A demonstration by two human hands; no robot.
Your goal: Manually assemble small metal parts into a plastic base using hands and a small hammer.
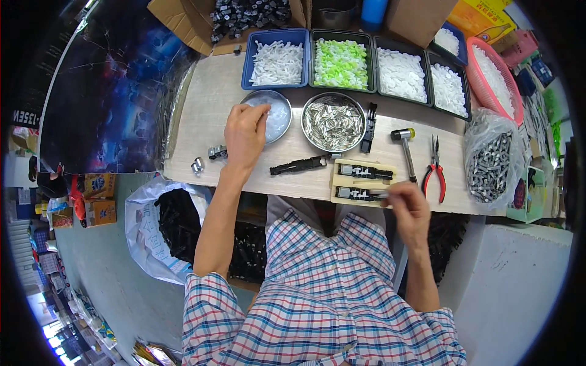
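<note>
Parts pickup in progress: the left hand (246, 135) is reaching, fingers pinched, into the small metal dish (276, 113) at eleven o'clock; the right hand (408, 207) is pinching a black assembly (361, 194) on the wooden jig (339, 183) at five o'clock. Seating the piece will likely require precise alignment.

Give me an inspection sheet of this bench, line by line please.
Surface: pale wooden bench, crowded at the back.
Job's things: left hand reaching into a round metal dish; right hand at a wooden jig holding two black parts.
Clutter: bowl of metal pieces, trays of white and green parts, hammer, red pliers, bag of parts.
Fingers: bare, both curled; any grip hidden.
Cables: nothing seen.
Surroundings: sack of black parts on the floor.
</note>
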